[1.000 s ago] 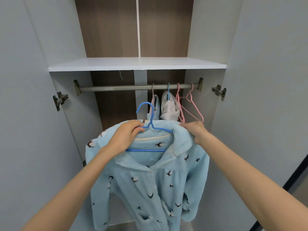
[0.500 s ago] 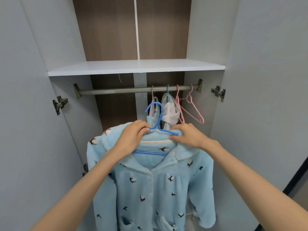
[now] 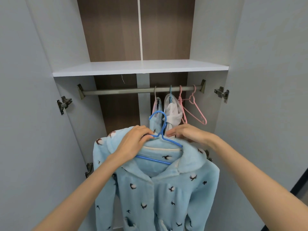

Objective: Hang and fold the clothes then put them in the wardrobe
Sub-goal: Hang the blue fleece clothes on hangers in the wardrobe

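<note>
I observe the left hand (image 3: 133,142) curled round the left arm of the blue hanger (image 3: 153,160), fleece included. The right hand (image 3: 188,134) rests on the collar with its fingers nearly straight. The light-blue pyjama top (image 3: 158,197) hangs from that hanger inside the wardrobe, its hook below the rail (image 3: 116,92) and just in front of a white garment (image 3: 173,112).
</note>
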Demonstrator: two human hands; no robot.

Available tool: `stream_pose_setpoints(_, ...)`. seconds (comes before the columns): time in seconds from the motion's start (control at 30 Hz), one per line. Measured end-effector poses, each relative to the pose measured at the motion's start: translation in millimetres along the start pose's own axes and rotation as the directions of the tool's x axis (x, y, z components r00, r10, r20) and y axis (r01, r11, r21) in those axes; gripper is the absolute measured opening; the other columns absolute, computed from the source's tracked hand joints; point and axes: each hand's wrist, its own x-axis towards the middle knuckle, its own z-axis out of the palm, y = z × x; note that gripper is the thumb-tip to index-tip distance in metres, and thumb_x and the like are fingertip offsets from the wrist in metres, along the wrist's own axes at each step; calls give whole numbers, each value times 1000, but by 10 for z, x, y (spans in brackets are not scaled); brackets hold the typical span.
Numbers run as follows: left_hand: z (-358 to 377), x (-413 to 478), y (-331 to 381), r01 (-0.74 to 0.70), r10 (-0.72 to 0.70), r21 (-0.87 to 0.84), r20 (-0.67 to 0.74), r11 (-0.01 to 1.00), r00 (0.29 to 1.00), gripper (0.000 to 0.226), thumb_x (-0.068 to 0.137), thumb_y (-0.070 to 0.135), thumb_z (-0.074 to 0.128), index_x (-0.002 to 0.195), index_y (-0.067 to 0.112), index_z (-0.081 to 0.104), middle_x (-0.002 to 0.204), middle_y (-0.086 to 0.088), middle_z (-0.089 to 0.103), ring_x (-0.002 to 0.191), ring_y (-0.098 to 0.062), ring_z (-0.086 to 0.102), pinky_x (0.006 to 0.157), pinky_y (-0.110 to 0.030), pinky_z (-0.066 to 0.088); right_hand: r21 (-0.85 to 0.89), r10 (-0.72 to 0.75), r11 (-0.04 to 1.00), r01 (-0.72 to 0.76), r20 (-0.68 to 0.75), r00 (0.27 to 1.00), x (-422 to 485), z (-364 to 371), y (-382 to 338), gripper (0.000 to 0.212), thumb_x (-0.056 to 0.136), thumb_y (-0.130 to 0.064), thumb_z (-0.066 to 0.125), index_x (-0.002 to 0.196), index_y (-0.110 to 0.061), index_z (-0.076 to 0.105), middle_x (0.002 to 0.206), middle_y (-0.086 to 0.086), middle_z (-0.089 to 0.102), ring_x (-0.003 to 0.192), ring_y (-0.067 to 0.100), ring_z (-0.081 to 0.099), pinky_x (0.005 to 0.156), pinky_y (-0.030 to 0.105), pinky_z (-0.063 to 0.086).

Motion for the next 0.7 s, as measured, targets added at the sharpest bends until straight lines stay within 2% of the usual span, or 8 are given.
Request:
stream_pose_setpoints(0.07, -8, -19, -2, -8, 8, -2, 4, 1000, 1000, 16, 95, 21, 53, 95, 20, 69, 87, 15, 58, 82, 4, 46, 75, -7, 33, -43, 94, 995, -92, 45, 995, 17, 1, 34, 30, 93, -32, 56, 115, -17, 68, 118, 0, 66, 107, 13, 62, 98, 32, 49)
stream_pose_setpoints(0.13, -13, -16, 17, -29, 29, -5, 14, 1000, 999, 16, 95, 20, 53, 96, 18, 70, 88, 15, 58, 83, 4, 47, 77, -7, 33, -146, 257, 960, -237, 137, 957, 53, 32, 18, 51, 85, -56, 60, 117, -17, 65, 117, 1, 67, 105, 18, 65, 97, 37, 50)
stream_pose_setpoints(0.23, -5, -10, 56, -66, 67, -19, 35, 998, 997, 17, 95, 19, 54, 97, 16, 71, 90, 15, 60, 86, 2, 50, 82, -9, 36, -296, 380, 901, -318, 183, 907, 86, 57, -70, 59, 81, -57, 65, 121, -13, 61, 120, 3, 65, 108, 20, 62, 99, 37, 49)
stream_pose_setpoints(0.37, -9, -12, 26, -44, 47, -42, 60, 998, 997, 16, 95, 20, 54, 95, 16, 70, 92, 16, 62, 88, -2, 55, 81, -11, 39, -364, 182, 921, -140, 82, 980, 95, 102, -101, 20, 79, -31, 75, 85, -17, 62, 95, 0, 63, 88, 17, 60, 80, 28, 50)
stream_pose_setpoints(0.47, -5, -20, -32, -33, 31, 33, 79, 999, 996, 18, 96, 24, 53, 96, 18, 70, 98, 13, 67, 91, -2, 57, 83, -13, 39, -461, -103, 887, 10, -178, 979, 70, 94, -145, 34, 73, -30, 78, 56, -23, 48, 60, -8, 50, 60, 10, 46, 55, 27, 37)
stream_pose_setpoints(0.53, -5, -16, -44, -24, 21, 66, 44, 997, 999, 18, 96, 25, 52, 95, 20, 70, 98, 13, 68, 91, -3, 58, 83, -16, 39, -662, -244, 750, 7, -267, 932, 56, 123, -161, 41, 75, -40, 73, 53, -26, 42, 58, -8, 44, 60, 13, 44, 51, 26, 29)
stream_pose_setpoints(0.6, -8, 6, -34, -7, 8, 75, -8, 997, 1000, 18, 96, 24, 53, 93, 20, 70, 96, 14, 69, 90, -5, 59, 83, -17, 36, -751, -256, 659, -38, -271, 928, 45, 146, -155, 37, 83, -47, 64, 58, -27, 45, 65, -6, 47, 70, 18, 47, 56, 26, 33)
stream_pose_setpoints(0.7, 34, 9, 9, 17, -6, 206, -55, 978, 998, 21, 98, 30, 46, 93, 29, 66, 96, 23, 64, 93, 1, 53, 92, -18, 14, -720, -225, 694, 4, -212, 951, 26, 154, -160, 21, 87, -29, 62, 69, -23, 54, 74, -3, 52, 81, 23, 53, 57, 28, 34)
